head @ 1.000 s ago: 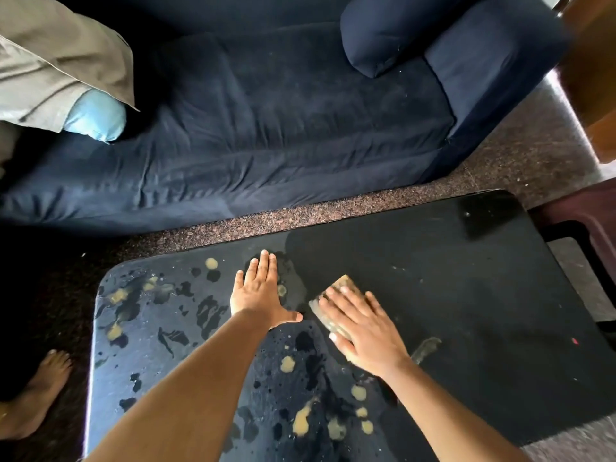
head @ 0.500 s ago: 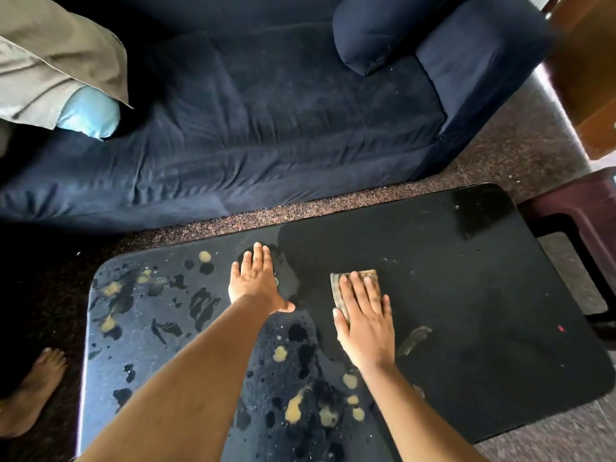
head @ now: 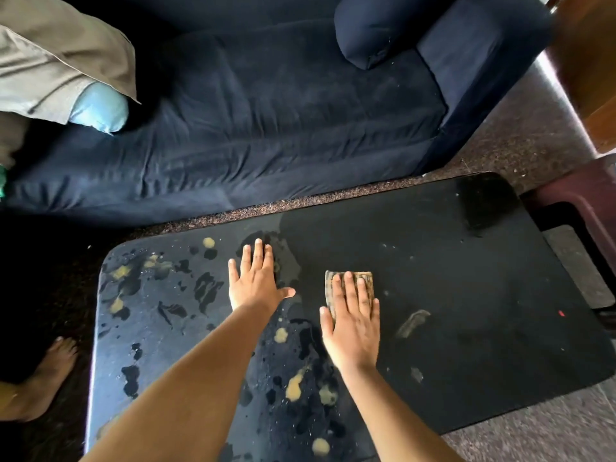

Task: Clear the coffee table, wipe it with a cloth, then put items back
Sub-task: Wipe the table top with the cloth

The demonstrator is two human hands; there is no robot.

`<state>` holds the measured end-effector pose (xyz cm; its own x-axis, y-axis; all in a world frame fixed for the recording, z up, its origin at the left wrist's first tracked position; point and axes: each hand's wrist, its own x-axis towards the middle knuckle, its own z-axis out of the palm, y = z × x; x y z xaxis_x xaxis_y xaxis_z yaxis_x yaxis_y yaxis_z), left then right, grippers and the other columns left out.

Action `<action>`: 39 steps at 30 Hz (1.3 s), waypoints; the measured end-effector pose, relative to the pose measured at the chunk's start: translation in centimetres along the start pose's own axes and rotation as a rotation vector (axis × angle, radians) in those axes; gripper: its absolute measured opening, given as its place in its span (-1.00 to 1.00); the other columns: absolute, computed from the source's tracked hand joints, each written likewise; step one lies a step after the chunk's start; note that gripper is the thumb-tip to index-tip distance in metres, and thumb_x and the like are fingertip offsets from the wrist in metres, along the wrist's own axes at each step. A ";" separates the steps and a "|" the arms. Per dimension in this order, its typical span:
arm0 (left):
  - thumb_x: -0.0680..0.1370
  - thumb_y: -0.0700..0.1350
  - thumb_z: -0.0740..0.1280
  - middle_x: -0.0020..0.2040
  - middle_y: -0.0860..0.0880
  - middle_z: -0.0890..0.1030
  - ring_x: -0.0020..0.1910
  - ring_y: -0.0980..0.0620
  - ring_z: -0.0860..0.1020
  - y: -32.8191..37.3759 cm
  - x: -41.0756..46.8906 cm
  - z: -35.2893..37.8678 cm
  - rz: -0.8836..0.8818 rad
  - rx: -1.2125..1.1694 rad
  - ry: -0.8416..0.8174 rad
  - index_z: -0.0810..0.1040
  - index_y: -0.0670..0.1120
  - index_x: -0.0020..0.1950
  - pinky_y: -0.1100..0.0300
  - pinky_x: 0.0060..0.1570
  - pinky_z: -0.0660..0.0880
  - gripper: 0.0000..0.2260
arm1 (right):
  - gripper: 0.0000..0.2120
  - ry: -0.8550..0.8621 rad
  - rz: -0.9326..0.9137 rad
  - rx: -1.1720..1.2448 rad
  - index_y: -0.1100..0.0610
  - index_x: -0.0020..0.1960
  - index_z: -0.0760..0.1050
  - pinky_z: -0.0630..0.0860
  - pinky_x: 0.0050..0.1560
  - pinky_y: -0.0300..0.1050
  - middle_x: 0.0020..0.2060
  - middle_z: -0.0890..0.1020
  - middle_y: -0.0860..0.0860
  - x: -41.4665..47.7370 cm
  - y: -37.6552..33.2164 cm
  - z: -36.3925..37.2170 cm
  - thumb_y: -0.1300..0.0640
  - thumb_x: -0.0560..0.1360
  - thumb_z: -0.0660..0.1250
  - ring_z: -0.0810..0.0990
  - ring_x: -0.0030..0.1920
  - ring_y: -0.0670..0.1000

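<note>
The black coffee table (head: 466, 295) fills the lower part of the head view. Its left half is wet and spotted with yellowish blotches (head: 293, 390); its right half looks dull and mostly dry. My left hand (head: 255, 281) lies flat on the tabletop with fingers straight and spread. My right hand (head: 351, 323) presses a small folded brownish cloth (head: 346, 278) against the table with straight fingers; only the cloth's far edge shows past my fingertips.
A dark blue sofa (head: 266, 111) runs along the far side, with a blue cushion (head: 370, 28) and grey and light blue pillows (head: 60, 68) on it. A bare foot (head: 43, 378) stands at the table's left end. A dark stool (head: 586, 201) sits at right.
My right hand turned from slanting leftwards to pointing straight away from me, sliding the cloth a little to the right. My left hand stayed flat in place.
</note>
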<state>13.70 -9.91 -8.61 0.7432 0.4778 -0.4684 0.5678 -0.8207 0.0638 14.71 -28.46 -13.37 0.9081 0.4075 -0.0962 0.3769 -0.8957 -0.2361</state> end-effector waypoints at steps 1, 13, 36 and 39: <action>0.51 0.28 0.21 0.56 0.00 -0.27 0.54 -0.02 -0.26 0.0 -0.5 0.4 0.015 -0.006 0.044 -0.23 -0.04 0.56 -0.09 0.48 -0.21 -0.14 | -0.40 -0.007 -0.037 0.012 0.00 0.52 0.11 0.23 0.39 0.17 0.50 0.23 0.00 -0.4 -0.6 0.1 -0.14 0.51 0.04 0.18 0.50 0.07; 0.36 0.23 0.45 0.52 -0.09 0.23 0.50 -0.05 0.18 -2.4 -10.1 6.4 0.163 -0.034 0.140 0.25 -0.10 0.51 -0.03 0.45 0.11 -0.16 | -0.40 -0.040 -0.061 0.007 0.00 0.53 0.08 0.27 0.37 0.17 0.49 0.23 -0.01 -3.5 0.4 -0.1 -0.15 0.53 0.04 0.19 0.49 0.06; 0.55 0.25 0.19 0.56 0.00 -0.28 0.54 -0.02 -0.22 -2.4 -11.4 5.9 0.040 -0.078 -0.059 -0.30 -0.01 0.55 0.03 0.50 -0.19 -0.17 | -0.43 -0.076 -0.129 -0.112 -0.04 0.52 0.15 0.32 0.35 0.22 0.50 0.19 -0.08 -5.2 6.1 -0.9 -0.13 0.53 0.02 0.14 0.50 0.00; 0.55 0.23 0.20 0.56 0.00 -0.28 0.54 -0.02 -0.22 -2.1 -11.5 5.8 0.030 -0.086 -0.063 -0.30 -0.02 0.55 0.02 0.50 -0.18 -0.17 | -0.42 -0.047 0.019 -0.059 0.01 0.51 0.16 0.29 0.35 0.24 0.49 0.23 0.00 -6.1 4.0 -0.4 -0.13 0.52 0.02 0.17 0.49 0.07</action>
<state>1.91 -15.47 -8.51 0.7383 0.4305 -0.5192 0.5759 -0.8030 0.1531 10.69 -34.58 -13.32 0.9061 0.3972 -0.1459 0.3712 -0.9116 -0.1767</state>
